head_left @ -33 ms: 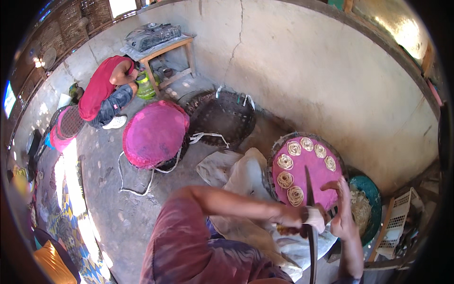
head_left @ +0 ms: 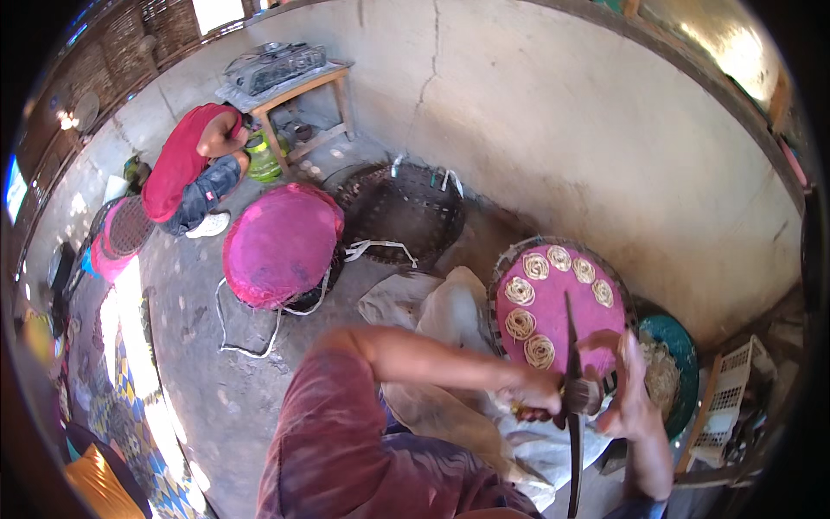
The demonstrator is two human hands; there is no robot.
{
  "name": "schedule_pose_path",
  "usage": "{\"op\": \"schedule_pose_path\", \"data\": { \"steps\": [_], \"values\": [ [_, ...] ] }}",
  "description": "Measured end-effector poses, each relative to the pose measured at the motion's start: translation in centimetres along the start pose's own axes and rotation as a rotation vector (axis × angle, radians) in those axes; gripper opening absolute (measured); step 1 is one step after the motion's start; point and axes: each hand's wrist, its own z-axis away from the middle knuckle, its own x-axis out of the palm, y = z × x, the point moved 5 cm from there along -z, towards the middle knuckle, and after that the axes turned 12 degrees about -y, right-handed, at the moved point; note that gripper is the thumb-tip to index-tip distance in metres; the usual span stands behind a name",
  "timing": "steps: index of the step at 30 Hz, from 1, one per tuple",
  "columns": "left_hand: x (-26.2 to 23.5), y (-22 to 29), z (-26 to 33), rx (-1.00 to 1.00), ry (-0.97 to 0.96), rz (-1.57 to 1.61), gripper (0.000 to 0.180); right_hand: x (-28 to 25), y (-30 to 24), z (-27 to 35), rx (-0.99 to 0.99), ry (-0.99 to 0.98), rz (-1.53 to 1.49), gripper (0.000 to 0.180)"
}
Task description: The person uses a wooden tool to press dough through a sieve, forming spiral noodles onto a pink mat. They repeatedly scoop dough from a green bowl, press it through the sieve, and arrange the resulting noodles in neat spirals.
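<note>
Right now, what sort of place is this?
Likely a small food workshop, perhaps at home: noodle-like nests on a pink tray, what looks like a stove, a green gas cylinder.

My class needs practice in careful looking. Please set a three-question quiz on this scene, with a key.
1. How many pale coils show on the pink cloth?
2. True or false: the person's right hand is nearer the teal basin than the left hand is.
3. Which is right beside the crouching co-worker: A, a white crate; B, a green cylinder; C, the teal basin?

Key: 1, seven; 2, true; 3, B.
</note>
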Motion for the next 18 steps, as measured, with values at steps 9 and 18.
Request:
{"op": "schedule_pose_path", "data": {
  "steps": [9,18],
  "values": [
    [-5.1,7.9,2.2,-0.203,-0.002,-0.632,0.032,-4.8,-3.1,-1.3,0.265,0.316,-0.035,0.042],
    [-10.9,1.6,8.6,0.197,0.622,0.173,0.026,-12.8,0.1,14.1,-0.056,1.425,-0.297,0.017]
  ]
}}
